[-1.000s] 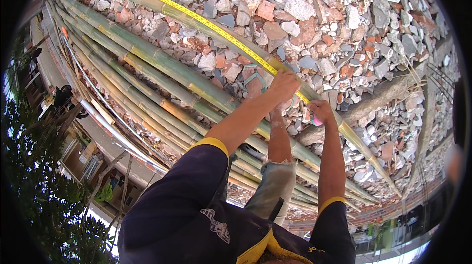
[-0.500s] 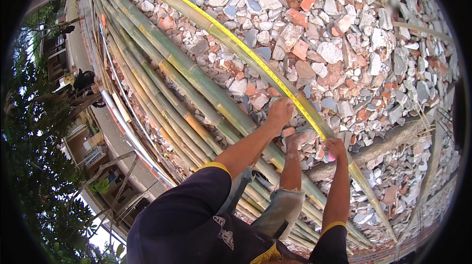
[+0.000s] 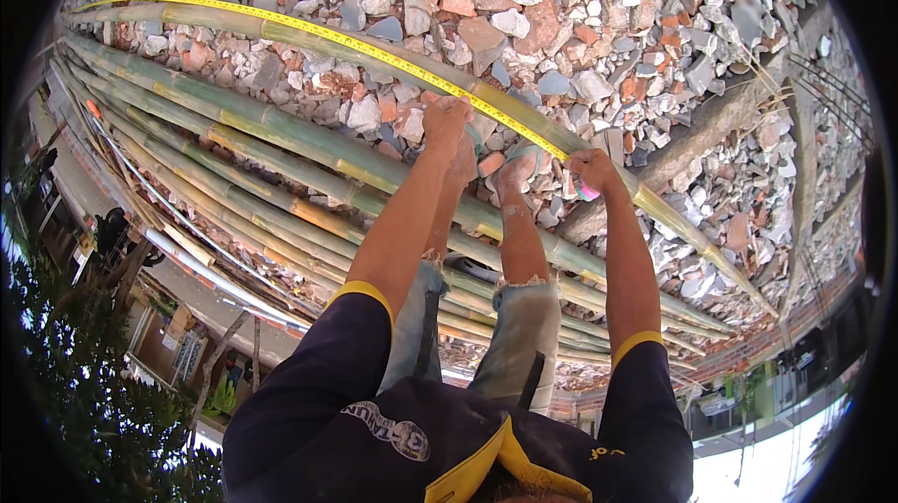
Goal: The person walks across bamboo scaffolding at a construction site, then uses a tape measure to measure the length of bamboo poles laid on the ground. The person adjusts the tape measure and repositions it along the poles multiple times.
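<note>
A long yellow measuring tape (image 3: pixel 393 59) lies stretched along a greenish bamboo pole (image 3: pixel 687 225). My right hand (image 3: pixel 595 169) is closed around the tape measure's pink case (image 3: pixel 585 189) at the tape's near-right end, against the pole. Further left, my left hand (image 3: pixel 447 117) has its fingers curled together at the tape's lower edge, pinching it against the pole; the fingertips are partly hidden. The tape's far end runs off toward the left rim, where its tip is too small to make out.
Several more bamboo poles (image 3: pixel 281 147) lie side by side between the measured pole and my body. My feet, in sandals (image 3: pixel 528 161), stand beside the pole. Broken brick and concrete rubble (image 3: pixel 524 16) spreads beyond it, with a concrete beam (image 3: pixel 692 143) to the right.
The view has turned, so the poles lie more level across it. My left hand has shifted a little left along the tape, while my right hand keeps its hold on the case.
</note>
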Available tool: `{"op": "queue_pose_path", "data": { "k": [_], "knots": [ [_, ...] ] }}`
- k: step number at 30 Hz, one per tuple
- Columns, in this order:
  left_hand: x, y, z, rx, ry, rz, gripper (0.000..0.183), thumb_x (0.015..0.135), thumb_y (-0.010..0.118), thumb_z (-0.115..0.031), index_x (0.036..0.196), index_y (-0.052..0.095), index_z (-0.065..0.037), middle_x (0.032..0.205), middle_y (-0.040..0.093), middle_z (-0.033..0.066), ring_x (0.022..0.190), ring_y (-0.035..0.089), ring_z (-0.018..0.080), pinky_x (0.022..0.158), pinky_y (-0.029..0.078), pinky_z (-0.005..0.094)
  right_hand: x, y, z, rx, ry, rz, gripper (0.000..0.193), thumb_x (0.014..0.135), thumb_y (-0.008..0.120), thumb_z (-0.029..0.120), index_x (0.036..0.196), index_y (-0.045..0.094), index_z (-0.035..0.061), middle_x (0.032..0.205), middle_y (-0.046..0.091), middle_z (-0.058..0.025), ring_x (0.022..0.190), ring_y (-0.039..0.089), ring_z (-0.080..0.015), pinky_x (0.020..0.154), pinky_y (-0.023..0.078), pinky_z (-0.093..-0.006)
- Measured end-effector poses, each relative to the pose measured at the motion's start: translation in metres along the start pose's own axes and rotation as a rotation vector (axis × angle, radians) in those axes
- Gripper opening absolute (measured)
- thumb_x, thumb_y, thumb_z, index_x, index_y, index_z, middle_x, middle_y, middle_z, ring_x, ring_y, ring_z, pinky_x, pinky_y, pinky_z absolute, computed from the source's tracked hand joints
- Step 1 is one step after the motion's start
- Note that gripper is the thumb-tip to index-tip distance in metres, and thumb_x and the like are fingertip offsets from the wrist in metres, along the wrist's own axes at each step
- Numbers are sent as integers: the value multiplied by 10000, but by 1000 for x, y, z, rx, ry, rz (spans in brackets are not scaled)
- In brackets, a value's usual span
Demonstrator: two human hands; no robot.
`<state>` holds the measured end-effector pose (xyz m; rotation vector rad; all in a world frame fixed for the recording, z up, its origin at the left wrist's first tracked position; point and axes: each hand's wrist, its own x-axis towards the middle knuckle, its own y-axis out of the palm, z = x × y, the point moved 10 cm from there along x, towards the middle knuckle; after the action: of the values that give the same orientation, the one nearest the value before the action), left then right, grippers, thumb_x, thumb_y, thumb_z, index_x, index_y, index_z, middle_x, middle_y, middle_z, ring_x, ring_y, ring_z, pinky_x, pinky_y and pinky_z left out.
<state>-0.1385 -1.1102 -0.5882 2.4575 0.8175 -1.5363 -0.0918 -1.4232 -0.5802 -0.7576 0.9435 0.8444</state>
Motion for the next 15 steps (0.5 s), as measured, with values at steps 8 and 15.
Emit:
{"op": "queue_pose_path", "data": {
  "k": [8, 15],
  "knots": [
    [2, -2, -10, 20, -84, 29, 149, 838, 625, -162, 749, 590, -47, 626, 574, 0, 483, 472, 42, 434, 360, 166, 1, 3, -5, 45, 32, 64, 271, 733, 591, 255, 915, 682, 75, 774, 646, -129, 727, 606, -231, 731, 461, -336],
    [0, -3, -15, 10, -71, 24, 130, 830, 628, -152, 781, 590, -38, 668, 602, 17, 488, 493, 47, 419, 353, 170, 2, 2, 0, 10, 53, 103, 285, 739, 556, 275, 894, 670, 66, 825, 649, -138, 757, 596, -278, 755, 458, -341]
  ]
}}
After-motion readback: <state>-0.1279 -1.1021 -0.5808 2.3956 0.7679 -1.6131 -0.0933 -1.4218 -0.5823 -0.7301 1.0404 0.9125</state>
